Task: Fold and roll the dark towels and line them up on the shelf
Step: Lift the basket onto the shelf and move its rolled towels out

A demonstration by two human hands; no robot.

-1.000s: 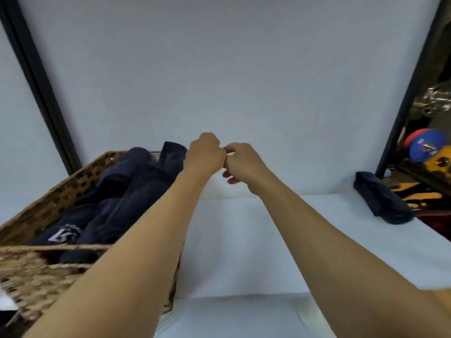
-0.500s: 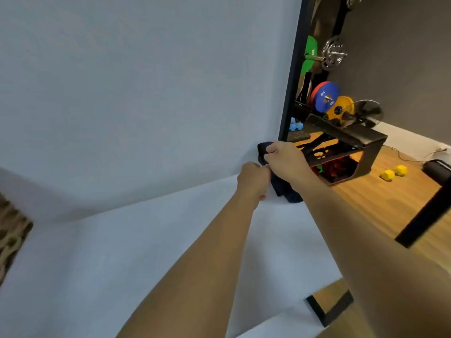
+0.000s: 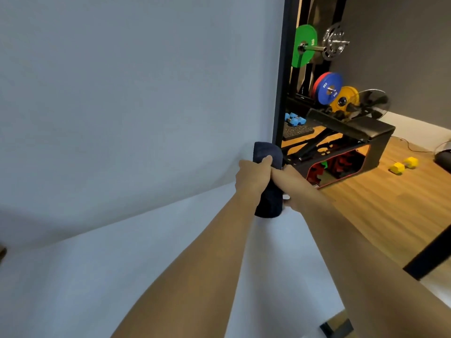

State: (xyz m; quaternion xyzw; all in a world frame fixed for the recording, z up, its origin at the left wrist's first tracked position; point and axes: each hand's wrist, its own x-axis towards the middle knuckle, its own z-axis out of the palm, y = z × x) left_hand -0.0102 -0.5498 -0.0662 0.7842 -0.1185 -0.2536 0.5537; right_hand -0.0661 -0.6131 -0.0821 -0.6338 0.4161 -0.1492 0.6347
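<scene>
Both my arms are stretched forward and a little to the right, and my two hands meet on the dark navy rolled cloth towel (image 3: 268, 191). My left hand (image 3: 252, 178) is curled around the left side of the roll, with the thumb lying over its top. My right hand (image 3: 291, 185) presses on the right side; its fingers go behind the roll, so I cannot tell how far they close. The towel lies between my palms, with one end pointing away from me and the other end toward me. It rests on the white flat shelf surface (image 3: 122, 276), near its right edge. Just beyond my grip stands the black metal post (image 3: 280, 93) of the frame, and the far end of the roll is beside it.
</scene>
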